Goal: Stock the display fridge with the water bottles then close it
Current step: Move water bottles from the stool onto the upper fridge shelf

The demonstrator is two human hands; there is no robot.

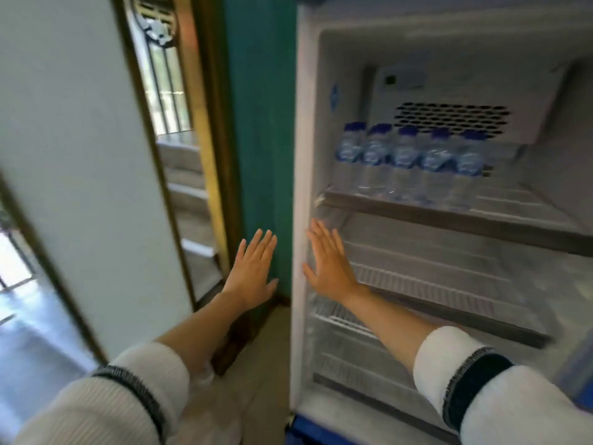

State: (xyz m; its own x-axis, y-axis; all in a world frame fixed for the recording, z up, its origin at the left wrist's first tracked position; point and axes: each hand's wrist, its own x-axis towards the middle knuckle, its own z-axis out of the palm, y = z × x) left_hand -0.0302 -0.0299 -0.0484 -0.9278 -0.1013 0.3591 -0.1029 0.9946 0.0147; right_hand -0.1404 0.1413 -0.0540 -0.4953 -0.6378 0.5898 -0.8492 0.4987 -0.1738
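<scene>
The display fridge (303,149) stands open, white inside. Several clear water bottles (409,162) with blue caps and blue labels stand in a row at the left of its top shelf (481,221). The wire shelves below (433,284) hold nothing I can see. My right hand (327,263) is stretched out flat with straight fingers at the fridge's left front edge, just under the top shelf. My left hand (253,268) is also flat and holds nothing, held up in front of the teal wall (260,123) left of the fridge. The picture is blurred.
A white panel with a brown frame (80,155) fills the left side. Between it and the teal wall, a gold-framed opening (179,139) shows steps and a barred window. A blurred blue shape (577,364) sits at the right edge. Tiled floor (256,364) lies below.
</scene>
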